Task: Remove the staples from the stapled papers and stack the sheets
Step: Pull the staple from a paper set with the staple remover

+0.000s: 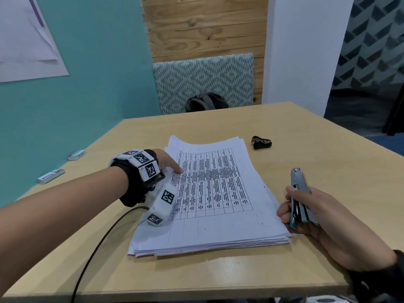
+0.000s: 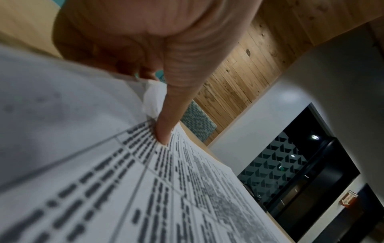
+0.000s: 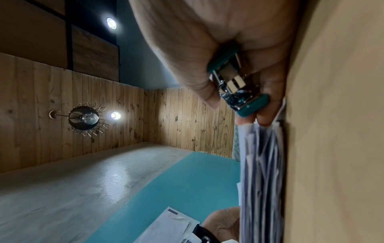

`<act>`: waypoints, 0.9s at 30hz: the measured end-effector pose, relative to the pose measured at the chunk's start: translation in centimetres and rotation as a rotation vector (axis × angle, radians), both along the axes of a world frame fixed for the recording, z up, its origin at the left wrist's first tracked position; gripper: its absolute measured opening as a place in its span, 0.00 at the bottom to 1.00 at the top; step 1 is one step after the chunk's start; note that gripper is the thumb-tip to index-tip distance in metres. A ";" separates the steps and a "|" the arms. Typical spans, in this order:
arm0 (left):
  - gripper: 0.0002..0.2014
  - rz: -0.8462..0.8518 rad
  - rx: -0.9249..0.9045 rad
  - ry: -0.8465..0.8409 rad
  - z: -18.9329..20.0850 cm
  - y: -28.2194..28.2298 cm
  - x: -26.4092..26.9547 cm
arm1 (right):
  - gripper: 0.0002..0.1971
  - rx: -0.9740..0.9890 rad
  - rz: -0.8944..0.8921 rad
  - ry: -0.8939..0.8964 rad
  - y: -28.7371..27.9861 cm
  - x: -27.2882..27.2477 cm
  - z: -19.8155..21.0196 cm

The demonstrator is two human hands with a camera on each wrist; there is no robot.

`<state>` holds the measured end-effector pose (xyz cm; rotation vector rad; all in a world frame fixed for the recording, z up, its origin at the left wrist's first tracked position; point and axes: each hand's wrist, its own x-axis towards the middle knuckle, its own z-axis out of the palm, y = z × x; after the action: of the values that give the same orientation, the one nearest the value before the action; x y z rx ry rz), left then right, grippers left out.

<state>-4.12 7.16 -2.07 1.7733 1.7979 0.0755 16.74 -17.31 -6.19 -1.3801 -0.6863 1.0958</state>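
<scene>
The pale, smooth wood-laminate surface [image 1: 218, 119] carries, at its middle and squarely between the two hands, a thick stack of white printed paper sheets [image 1: 209, 228], its top page ruled with a dense black table; the stack's long axis runs away from the person and leans slightly to the right, and its edges are loosely fanned, not squared, as the right wrist view shows from the side. The left hand [image 1: 169, 161] lies on the stack's far-left part, one straight finger pressing down on the top sheet while the other fingers sit at the paper's left edge, so this hand pins and grips nothing. The right hand [image 1: 310, 213] rests at the stack's near-right corner, its lower fingers touching the paper edge, and is curled tightly around a slim silver-metal stapler with teal plastic trim [image 1: 300, 197], held with its shiny nose pointing away. Both hands touch the stack, so neither must reach; no staple can be made out on the top page. The small black claw-type staple remover [image 1: 261, 142], glossy with bright metal jaws, lies apart beyond the stack's far-right corner, nearer the right hand, which in my judgement would first need to set down the stapler to take it.
</scene>
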 end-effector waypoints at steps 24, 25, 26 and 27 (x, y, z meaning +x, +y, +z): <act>0.13 -0.242 0.212 -1.066 5.1 -2.7 -3.3 | 0.13 0.148 -0.140 -0.517 0.0 -1.0 4.3; 0.13 -0.287 0.277 -1.095 6.3 -3.3 -3.4 | 0.14 0.219 -0.170 -0.586 0.6 -1.3 5.9; 0.11 -0.335 0.342 -1.124 7.6 -4.0 -3.5 | 0.14 0.285 -0.199 -0.632 1.4 -1.5 7.6; 0.10 -0.374 0.397 -1.162 8.8 -4.8 -3.5 | 0.15 0.347 -0.223 -0.656 2.4 -1.8 9.3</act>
<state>-7.57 2.37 6.69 1.6868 0.6249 1.1115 14.92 -14.94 3.07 -1.4633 -1.1007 0.3068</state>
